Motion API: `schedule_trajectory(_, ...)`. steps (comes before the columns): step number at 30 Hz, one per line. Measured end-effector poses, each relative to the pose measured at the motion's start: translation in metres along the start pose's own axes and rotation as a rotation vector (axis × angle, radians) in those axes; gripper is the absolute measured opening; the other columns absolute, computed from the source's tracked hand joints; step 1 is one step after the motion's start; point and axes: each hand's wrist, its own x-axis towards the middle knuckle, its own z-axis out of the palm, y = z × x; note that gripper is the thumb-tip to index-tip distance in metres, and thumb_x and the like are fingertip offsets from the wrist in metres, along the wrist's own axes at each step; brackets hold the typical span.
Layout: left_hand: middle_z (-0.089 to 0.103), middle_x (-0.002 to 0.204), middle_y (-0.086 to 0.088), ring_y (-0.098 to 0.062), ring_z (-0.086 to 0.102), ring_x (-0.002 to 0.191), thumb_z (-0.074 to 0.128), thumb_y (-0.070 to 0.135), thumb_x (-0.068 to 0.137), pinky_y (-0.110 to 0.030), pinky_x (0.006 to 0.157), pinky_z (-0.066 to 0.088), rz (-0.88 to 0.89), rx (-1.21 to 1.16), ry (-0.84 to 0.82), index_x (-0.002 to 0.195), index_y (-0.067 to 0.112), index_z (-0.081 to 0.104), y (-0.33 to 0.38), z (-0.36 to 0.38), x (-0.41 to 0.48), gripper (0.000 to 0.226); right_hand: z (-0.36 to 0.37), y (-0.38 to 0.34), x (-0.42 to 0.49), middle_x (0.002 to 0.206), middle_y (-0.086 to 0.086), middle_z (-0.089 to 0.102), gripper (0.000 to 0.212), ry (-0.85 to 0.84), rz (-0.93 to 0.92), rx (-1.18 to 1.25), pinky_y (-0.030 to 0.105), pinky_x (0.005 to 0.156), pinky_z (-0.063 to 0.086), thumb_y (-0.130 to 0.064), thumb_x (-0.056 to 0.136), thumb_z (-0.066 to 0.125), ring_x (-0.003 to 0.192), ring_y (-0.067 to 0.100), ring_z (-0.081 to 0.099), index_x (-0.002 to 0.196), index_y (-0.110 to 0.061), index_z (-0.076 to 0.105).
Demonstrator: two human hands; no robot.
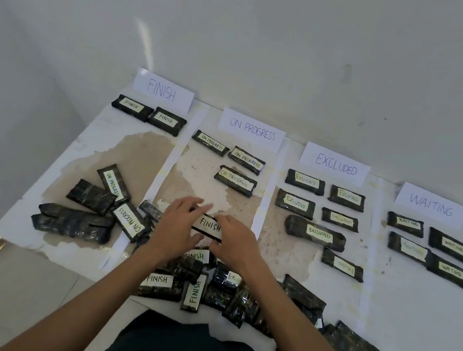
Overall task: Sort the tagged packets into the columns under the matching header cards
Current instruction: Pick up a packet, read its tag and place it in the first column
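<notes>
Both hands hold one dark packet tagged FINISH [209,226] above the near middle of the board. My left hand [179,224] grips its left end and my right hand [237,240] grips its right end. Four white header cards stand along the back: FINISH [163,91], ON PROGRESS [251,130], EXCLUDED [335,164] and WAITING [431,205]. Sorted packets lie under each card: two under FINISH [149,113], three under ON PROGRESS [238,164], several under EXCLUDED [319,209] and several under WAITING [429,250].
An unsorted heap of dark packets [222,291] lies at the near edge under my arms, some tagged FINISH. More loose packets [90,208] lie at the left, two tagged ON PROGRESS. White paper strips [265,192] divide the columns. A white wall rises behind the cards.
</notes>
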Motion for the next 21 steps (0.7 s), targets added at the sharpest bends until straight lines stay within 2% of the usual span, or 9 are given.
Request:
schedule_trajectory(3,0.06,0.122,-0.003,-0.028,0.049,0.121,0.076,0.024,0.072,-0.05,0.11,0.033,0.164,0.242,-0.066,0.13,0.017,0.053,-0.008,-0.005,0.001,0.063,-0.003,-0.005,0.005,0.115,0.002,0.057,0.051,-0.018,-0.033,0.011,0.032,0.079,0.05,-0.028,0.082,0.06,0.099,0.022,0.056,0.131,-0.017,0.046)
schedule_trajectory(6,0.067,0.11,-0.004,-0.028,0.059,0.107,0.082,0.025,0.064,-0.048,0.102,0.039,0.217,0.332,-0.048,0.119,0.014,0.062,-0.018,-0.015,0.008,0.059,-0.003,-0.013,0.014,0.112,0.003,0.056,0.05,-0.03,-0.049,-0.004,0.035,0.078,0.051,-0.027,0.082,0.058,0.097,0.021,0.056,0.13,-0.016,0.047)
schedule_trajectory(11,0.068,0.107,-0.002,-0.028,0.061,0.101,0.079,0.016,0.065,-0.042,0.095,0.042,0.182,0.301,-0.032,0.11,0.016,0.063,-0.046,-0.036,0.019,0.048,0.003,-0.034,0.033,0.118,0.004,0.054,0.057,0.034,-0.034,0.011,0.034,0.079,0.05,-0.031,0.085,0.058,0.099,0.023,0.056,0.138,-0.017,0.041)
schedule_trajectory(14,0.06,0.121,0.001,-0.025,0.052,0.115,0.073,0.017,0.073,-0.038,0.1,0.035,0.062,0.264,-0.13,0.121,0.019,0.055,-0.074,-0.053,0.033,0.051,0.007,-0.046,0.054,0.123,0.004,0.05,0.062,0.029,0.035,0.031,0.034,0.08,0.049,-0.033,0.085,0.059,0.103,0.023,0.053,0.141,-0.019,0.036)
schedule_trajectory(16,0.057,0.124,0.002,-0.023,0.048,0.117,0.07,0.017,0.077,-0.037,0.099,0.034,-0.005,0.244,-0.176,0.124,0.021,0.051,-0.098,-0.065,0.044,0.051,0.013,-0.053,0.068,0.125,0.005,0.049,0.062,0.021,0.082,0.043,0.037,0.083,0.051,-0.032,0.084,0.059,0.107,0.025,0.052,0.141,-0.019,0.036)
schedule_trajectory(21,0.06,0.117,0.002,-0.021,0.05,0.108,0.067,0.012,0.078,-0.034,0.09,0.039,-0.063,0.189,-0.182,0.118,0.022,0.053,-0.162,-0.085,0.082,0.043,0.035,-0.067,0.108,0.135,0.008,0.043,0.065,-0.03,0.204,0.049,0.038,0.092,0.048,-0.029,0.085,0.056,0.117,0.027,0.048,0.144,-0.016,0.033)
